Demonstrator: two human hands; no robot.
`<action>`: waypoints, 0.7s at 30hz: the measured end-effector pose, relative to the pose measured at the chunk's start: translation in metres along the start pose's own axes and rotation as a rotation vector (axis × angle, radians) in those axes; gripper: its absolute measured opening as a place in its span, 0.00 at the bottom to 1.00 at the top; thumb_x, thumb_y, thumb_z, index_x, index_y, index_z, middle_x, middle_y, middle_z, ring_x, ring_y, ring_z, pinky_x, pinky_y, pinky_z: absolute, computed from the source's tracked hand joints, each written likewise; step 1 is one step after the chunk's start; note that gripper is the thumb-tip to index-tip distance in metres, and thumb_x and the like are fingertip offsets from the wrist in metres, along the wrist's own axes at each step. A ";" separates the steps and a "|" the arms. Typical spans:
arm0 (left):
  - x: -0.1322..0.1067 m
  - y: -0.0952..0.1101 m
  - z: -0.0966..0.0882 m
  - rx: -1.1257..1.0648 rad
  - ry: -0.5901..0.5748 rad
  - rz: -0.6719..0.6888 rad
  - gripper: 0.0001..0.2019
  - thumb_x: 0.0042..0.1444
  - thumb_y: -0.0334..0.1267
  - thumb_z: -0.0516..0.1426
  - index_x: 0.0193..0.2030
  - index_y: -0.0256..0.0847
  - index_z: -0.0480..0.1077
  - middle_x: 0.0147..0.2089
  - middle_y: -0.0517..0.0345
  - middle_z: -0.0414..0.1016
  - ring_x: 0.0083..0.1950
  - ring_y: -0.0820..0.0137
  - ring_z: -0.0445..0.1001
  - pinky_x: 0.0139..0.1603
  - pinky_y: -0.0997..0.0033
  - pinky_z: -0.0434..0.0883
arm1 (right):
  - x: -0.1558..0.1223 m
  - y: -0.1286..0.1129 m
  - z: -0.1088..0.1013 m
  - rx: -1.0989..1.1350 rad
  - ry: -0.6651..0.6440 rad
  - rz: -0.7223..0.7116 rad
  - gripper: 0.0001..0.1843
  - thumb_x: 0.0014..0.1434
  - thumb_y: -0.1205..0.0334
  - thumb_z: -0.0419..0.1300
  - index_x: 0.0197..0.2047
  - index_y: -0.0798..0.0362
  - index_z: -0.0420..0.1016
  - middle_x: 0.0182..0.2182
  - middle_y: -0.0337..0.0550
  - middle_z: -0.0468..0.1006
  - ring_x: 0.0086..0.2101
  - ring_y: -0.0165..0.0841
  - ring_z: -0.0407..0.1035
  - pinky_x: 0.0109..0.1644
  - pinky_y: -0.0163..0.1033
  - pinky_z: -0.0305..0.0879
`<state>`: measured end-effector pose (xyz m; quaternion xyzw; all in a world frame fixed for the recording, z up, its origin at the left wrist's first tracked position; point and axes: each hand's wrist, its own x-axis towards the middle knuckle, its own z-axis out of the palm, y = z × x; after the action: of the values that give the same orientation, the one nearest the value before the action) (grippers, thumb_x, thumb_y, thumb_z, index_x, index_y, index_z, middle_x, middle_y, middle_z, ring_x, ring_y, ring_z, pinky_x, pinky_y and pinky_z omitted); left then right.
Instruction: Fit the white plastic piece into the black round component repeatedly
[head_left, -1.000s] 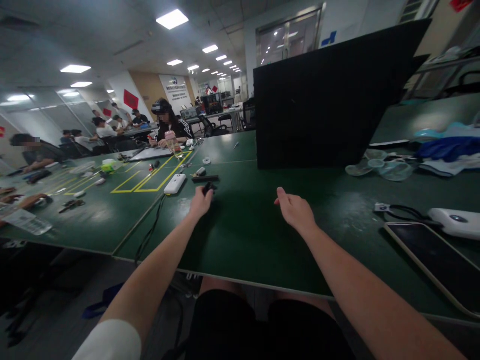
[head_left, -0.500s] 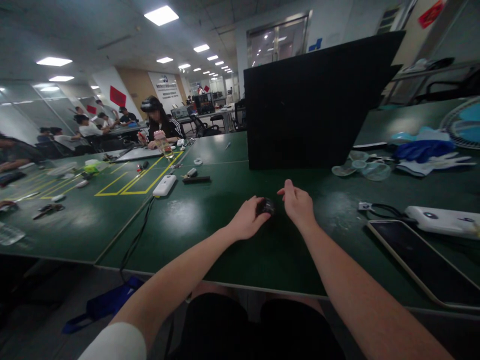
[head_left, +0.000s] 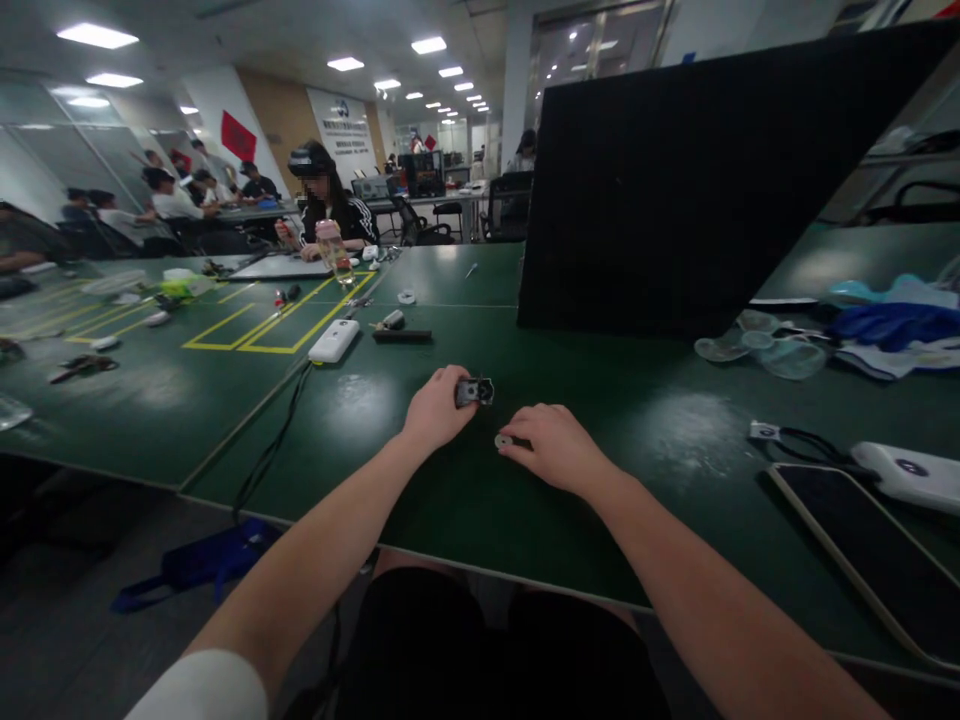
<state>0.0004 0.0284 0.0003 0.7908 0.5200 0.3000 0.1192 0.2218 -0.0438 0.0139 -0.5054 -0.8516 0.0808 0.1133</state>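
Note:
My left hand [head_left: 435, 408] is closed round a small black and silver part [head_left: 474, 391], held just above the green table [head_left: 390, 420]. My right hand [head_left: 551, 447] rests on the table just right of it, palm down, fingertips pinched on a small round silver piece [head_left: 502, 441]. Both forearms reach in from the near edge.
A big black panel [head_left: 697, 190] stands behind the hands. A tablet [head_left: 870, 540], a white power bank [head_left: 904, 472] with cable, clear lids [head_left: 757, 345] and blue gloves [head_left: 885, 320] lie to the right. Another white power bank [head_left: 334, 340] and a black bar [head_left: 402, 336] lie left. People sit at far tables.
My left hand carried the small black part from the left to the table's middle and turned it to show silver. My right hand dropped to the table and pinched a small round piece.

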 end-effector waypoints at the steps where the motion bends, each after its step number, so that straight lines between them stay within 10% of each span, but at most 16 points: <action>1: -0.002 0.004 0.000 0.013 -0.022 0.013 0.18 0.54 0.37 0.63 0.51 0.47 0.68 0.52 0.53 0.73 0.50 0.61 0.75 0.51 0.61 0.72 | 0.001 -0.001 0.001 -0.015 -0.005 -0.010 0.17 0.67 0.49 0.56 0.51 0.44 0.81 0.49 0.44 0.81 0.48 0.42 0.72 0.56 0.53 0.61; 13: -0.016 0.024 0.002 -0.056 -0.215 0.101 0.18 0.52 0.41 0.64 0.51 0.48 0.70 0.50 0.54 0.73 0.50 0.60 0.74 0.53 0.59 0.73 | -0.003 -0.002 -0.004 0.102 0.369 0.096 0.17 0.71 0.55 0.51 0.45 0.47 0.81 0.46 0.47 0.78 0.44 0.42 0.70 0.45 0.49 0.68; 21: -0.021 0.028 0.007 -0.068 -0.260 0.217 0.19 0.53 0.43 0.63 0.52 0.47 0.70 0.50 0.55 0.73 0.51 0.61 0.74 0.56 0.59 0.72 | 0.000 -0.013 0.002 0.046 0.373 0.068 0.13 0.68 0.55 0.56 0.44 0.47 0.82 0.46 0.50 0.74 0.44 0.43 0.67 0.44 0.50 0.68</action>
<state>0.0199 -0.0017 0.0019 0.8699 0.4014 0.2236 0.1793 0.2102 -0.0496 0.0152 -0.5372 -0.7962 0.0090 0.2782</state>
